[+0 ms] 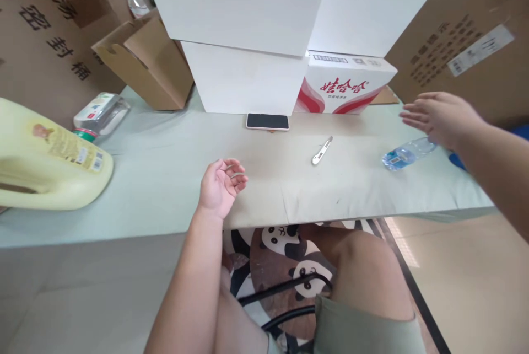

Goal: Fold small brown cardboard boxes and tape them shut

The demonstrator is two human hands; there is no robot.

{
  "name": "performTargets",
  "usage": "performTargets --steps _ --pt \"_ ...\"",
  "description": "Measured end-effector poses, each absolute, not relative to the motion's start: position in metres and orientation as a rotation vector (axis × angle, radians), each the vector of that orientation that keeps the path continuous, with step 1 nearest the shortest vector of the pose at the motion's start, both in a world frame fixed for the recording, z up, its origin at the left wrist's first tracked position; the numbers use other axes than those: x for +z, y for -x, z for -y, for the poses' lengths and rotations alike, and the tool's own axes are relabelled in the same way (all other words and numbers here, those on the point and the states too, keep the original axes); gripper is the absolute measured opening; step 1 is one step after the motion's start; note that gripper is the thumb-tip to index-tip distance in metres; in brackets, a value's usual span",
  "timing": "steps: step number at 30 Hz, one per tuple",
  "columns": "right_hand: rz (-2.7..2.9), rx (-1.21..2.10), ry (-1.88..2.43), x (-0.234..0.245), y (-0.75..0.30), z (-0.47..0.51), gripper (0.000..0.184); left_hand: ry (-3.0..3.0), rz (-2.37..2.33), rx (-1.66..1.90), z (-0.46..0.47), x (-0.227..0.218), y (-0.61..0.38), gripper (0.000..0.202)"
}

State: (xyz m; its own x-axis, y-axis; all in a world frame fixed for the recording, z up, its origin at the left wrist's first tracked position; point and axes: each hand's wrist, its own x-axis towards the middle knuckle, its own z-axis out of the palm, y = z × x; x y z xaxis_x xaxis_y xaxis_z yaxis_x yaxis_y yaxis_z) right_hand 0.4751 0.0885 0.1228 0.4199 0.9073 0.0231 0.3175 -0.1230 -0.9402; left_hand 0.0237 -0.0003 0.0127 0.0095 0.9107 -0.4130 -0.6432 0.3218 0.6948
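Note:
My left hand (222, 187) rests palm up near the table's front edge, fingers loosely curled and apart, with nothing in it. On the right, my right hand (440, 117) is over a clear water bottle (407, 154) with a blue label, which lies on its side. The fingers of that hand stretch out to the left, and I see nothing in them. Whether the hand touches the bottle I cannot tell. Between the hands lies a white utility knife (322, 151). A phone (267, 121) with a dark screen lies further back.
White boxes (248, 78) stand stacked at the back, beside a red-and-white carton (347, 84). Left are a large yellow jug (53, 161), a lying bottle with a green cap (101, 114) and a brown carton (151, 62). Large cardboard boxes (467, 23) flank the table (157, 194).

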Motion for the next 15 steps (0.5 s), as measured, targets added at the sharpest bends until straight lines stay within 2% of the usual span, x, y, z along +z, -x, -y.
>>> performTargets --steps 3,9,15 --pt "1.119 0.844 1.701 0.108 -0.399 -0.081 0.015 -0.322 -0.925 1.272 0.004 0.015 -0.019 0.024" --pt "1.655 1.03 1.614 0.08 -0.25 -0.104 0.027 -0.243 -0.873 1.355 0.014 0.018 -0.001 0.022" --pt "2.147 0.91 1.372 0.065 -0.089 -0.145 0.037 -0.143 -0.814 1.472 0.022 0.016 0.032 0.021"
